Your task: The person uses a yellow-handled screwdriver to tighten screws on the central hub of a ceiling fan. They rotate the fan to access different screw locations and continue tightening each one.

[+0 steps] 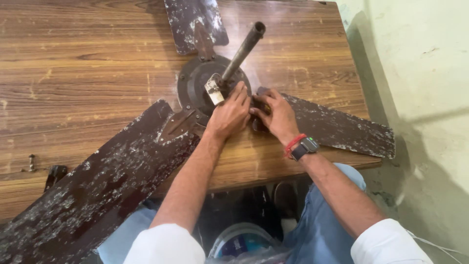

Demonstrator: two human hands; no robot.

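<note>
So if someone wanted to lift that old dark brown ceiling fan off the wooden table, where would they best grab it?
Probably by the dark metal rod that rises tilted from the round motor housing, gripped from above around its bare upper half. The flat peeling blades are wide and offer no grip.

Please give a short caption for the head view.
Both hands, left hand and right hand, work at the ceiling fan hub on a wooden table.

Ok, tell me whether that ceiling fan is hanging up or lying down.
Lying down. The ceiling fan rests on the wooden table, blades flat against it and rod pointing up, with the left hand and right hand at its hub.
</note>
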